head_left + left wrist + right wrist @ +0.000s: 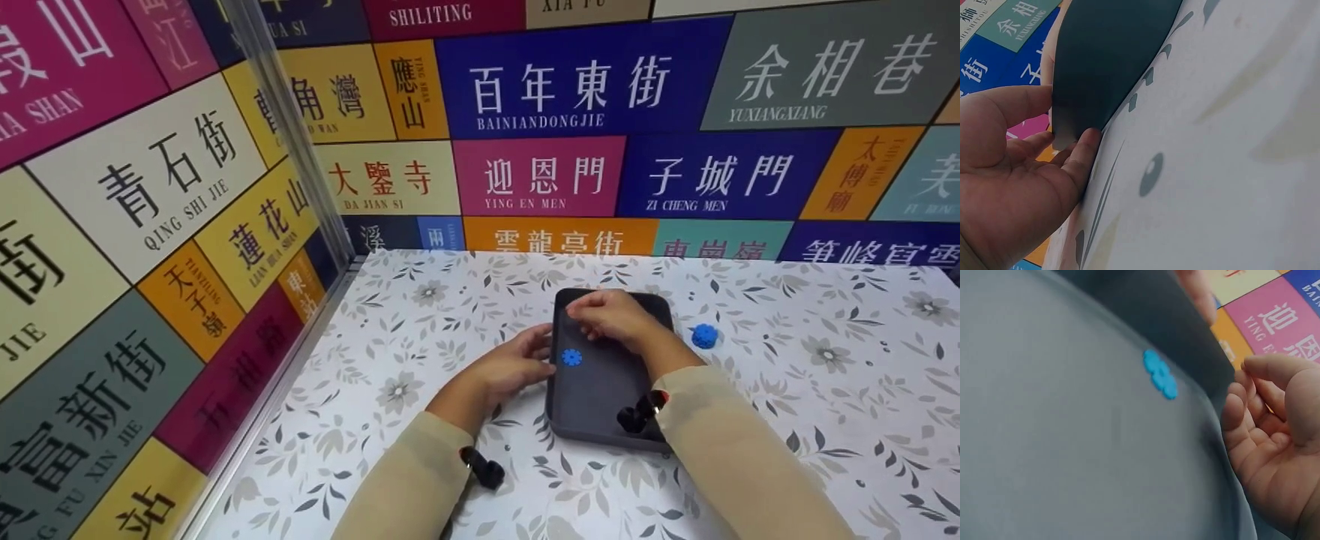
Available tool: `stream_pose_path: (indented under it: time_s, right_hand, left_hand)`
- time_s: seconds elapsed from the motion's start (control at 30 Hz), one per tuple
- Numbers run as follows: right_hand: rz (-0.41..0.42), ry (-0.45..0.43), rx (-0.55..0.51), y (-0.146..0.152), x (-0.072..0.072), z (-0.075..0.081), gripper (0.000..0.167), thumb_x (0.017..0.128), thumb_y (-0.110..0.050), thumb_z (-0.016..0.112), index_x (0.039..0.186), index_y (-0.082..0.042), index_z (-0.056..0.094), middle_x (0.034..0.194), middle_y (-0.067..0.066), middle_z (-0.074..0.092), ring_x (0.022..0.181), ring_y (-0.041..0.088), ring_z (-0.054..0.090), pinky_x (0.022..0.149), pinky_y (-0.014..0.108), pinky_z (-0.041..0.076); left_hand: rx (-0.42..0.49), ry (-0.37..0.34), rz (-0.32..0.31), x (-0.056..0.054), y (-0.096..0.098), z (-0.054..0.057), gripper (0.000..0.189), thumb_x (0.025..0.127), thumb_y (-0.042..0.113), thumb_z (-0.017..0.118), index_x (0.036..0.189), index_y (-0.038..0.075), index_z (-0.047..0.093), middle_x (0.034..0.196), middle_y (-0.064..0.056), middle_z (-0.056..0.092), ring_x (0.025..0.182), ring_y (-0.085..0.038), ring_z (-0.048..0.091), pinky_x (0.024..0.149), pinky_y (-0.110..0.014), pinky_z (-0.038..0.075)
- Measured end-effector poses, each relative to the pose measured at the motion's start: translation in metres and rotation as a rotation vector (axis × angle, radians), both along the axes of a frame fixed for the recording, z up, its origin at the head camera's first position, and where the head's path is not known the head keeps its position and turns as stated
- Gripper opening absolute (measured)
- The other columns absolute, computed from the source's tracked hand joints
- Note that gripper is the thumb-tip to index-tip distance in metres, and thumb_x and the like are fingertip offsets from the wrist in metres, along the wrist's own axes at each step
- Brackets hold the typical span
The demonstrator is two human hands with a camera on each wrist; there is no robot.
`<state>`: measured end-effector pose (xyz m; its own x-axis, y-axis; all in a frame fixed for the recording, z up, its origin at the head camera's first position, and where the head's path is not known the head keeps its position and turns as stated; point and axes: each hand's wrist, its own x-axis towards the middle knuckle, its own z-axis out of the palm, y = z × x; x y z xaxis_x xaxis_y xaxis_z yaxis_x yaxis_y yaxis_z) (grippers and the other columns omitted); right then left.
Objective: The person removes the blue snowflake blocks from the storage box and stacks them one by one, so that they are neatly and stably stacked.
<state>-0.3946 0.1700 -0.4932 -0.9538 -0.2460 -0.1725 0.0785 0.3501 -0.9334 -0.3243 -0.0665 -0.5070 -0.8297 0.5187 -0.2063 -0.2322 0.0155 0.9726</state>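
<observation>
A dark grey rectangular tray (600,397) lies on the table. Its left side is held by my left hand (517,365), with the thumb at the rim and other fingers against the outer wall (1112,62). Over the far left part of the tray is my right hand (611,319), fingers curled in and thumb tip close to the index finger. Nothing shows between those fingers in the right wrist view. A flat blue notched disc (571,358) rests inside the tray near the left wall, just nearer than the right hand.
To the right of the tray, a blue cluster of notched pieces (704,336) sits on the leaf-patterned tablecloth (832,367). Sign-covered walls (540,176) rise behind and at the left. A dark wrist camera (636,414) hangs from my right cuff above the tray.
</observation>
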Motion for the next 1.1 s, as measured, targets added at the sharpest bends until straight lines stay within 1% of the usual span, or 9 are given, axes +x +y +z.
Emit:
stream_pose_path:
  time_s: [0.17,0.27,0.33,0.47,0.6,0.7,0.8,0.93,1.1]
  right_hand:
    - [0.092,0.044,0.12,0.0022,-0.0001,-0.0059,0.033,0.098,-0.026,0.078,0.122,-0.003,0.078,0.088,-0.002,0.072,0.076,0.014,0.063,0.066,0.025,0.057]
    - [0.156,0.061,0.192,0.0031,-0.0006,-0.0072,0.031,0.095,-0.026,0.08,0.121,-0.009,0.08,0.09,-0.003,0.074,0.077,0.014,0.064,0.068,0.025,0.056]
    - [0.202,0.067,0.223,0.0037,-0.0011,-0.0075,0.032,0.092,-0.025,0.082,0.121,-0.011,0.079,0.094,-0.003,0.076,0.08,0.014,0.065,0.071,0.025,0.056]
    - [0.278,0.065,0.238,0.0051,-0.0021,-0.0075,0.039,0.087,-0.021,0.086,0.123,-0.009,0.078,0.103,0.002,0.077,0.088,0.012,0.066,0.077,0.023,0.057]
    - [0.342,0.059,0.243,0.0063,-0.0021,-0.0067,0.045,0.082,-0.015,0.089,0.125,-0.005,0.077,0.105,0.006,0.076,0.09,0.011,0.065,0.077,0.021,0.057]
    - [0.367,0.05,0.273,0.0067,-0.0014,-0.0046,0.047,0.08,-0.013,0.09,0.125,-0.007,0.077,0.103,0.006,0.075,0.089,0.012,0.063,0.075,0.02,0.055]
    - [0.385,0.066,0.328,0.0064,-0.0005,-0.0024,0.045,0.08,-0.014,0.091,0.123,-0.01,0.079,0.103,0.004,0.074,0.09,0.013,0.06,0.075,0.02,0.053]
    - [0.403,0.124,0.4,0.0055,0.0,-0.002,0.039,0.081,-0.016,0.091,0.119,-0.011,0.081,0.104,0.005,0.074,0.089,0.012,0.061,0.076,0.021,0.051]
    - [0.393,0.206,0.45,0.0043,0.0006,-0.004,0.036,0.081,-0.02,0.09,0.116,-0.012,0.083,0.104,0.006,0.074,0.087,0.01,0.063,0.078,0.022,0.052]
  left_hand:
    - [0.003,0.004,-0.007,-0.0012,-0.0002,-0.0002,0.082,0.095,-0.007,0.063,0.169,0.015,0.032,0.17,-0.015,0.042,0.157,-0.028,0.044,0.127,-0.045,0.042]
    - [0.018,0.006,-0.009,-0.0016,-0.0008,-0.0006,0.081,0.095,-0.007,0.062,0.168,0.013,0.032,0.171,-0.016,0.04,0.158,-0.03,0.043,0.127,-0.045,0.042]
    - [0.01,0.005,-0.006,-0.0018,-0.0013,-0.0007,0.081,0.095,-0.006,0.063,0.168,0.014,0.032,0.171,-0.016,0.041,0.157,-0.03,0.043,0.126,-0.044,0.043]
    - [-0.01,0.004,-0.009,-0.0024,-0.0022,-0.0006,0.082,0.096,-0.005,0.063,0.168,0.016,0.032,0.171,-0.015,0.041,0.157,-0.029,0.044,0.126,-0.043,0.043]
    - [-0.011,0.005,-0.013,-0.0024,-0.0017,-0.0008,0.083,0.096,-0.005,0.063,0.169,0.015,0.03,0.171,-0.016,0.04,0.156,-0.03,0.045,0.126,-0.044,0.043]
    - [0.005,0.006,-0.01,-0.0021,-0.0006,-0.0012,0.083,0.096,-0.006,0.062,0.169,0.014,0.03,0.172,-0.017,0.039,0.157,-0.031,0.045,0.127,-0.044,0.042]
    - [0.017,0.002,-0.008,-0.0013,0.0003,-0.0015,0.083,0.096,-0.008,0.061,0.169,0.012,0.029,0.172,-0.018,0.038,0.158,-0.032,0.043,0.128,-0.046,0.041]
    - [0.024,-0.004,-0.011,-0.0008,0.0007,-0.002,0.083,0.095,-0.008,0.061,0.169,0.012,0.029,0.172,-0.017,0.038,0.158,-0.032,0.042,0.128,-0.046,0.04]
    - [0.028,-0.001,-0.013,-0.0014,0.0008,-0.0036,0.083,0.095,-0.008,0.062,0.169,0.012,0.029,0.171,-0.017,0.04,0.156,-0.032,0.045,0.127,-0.045,0.043]
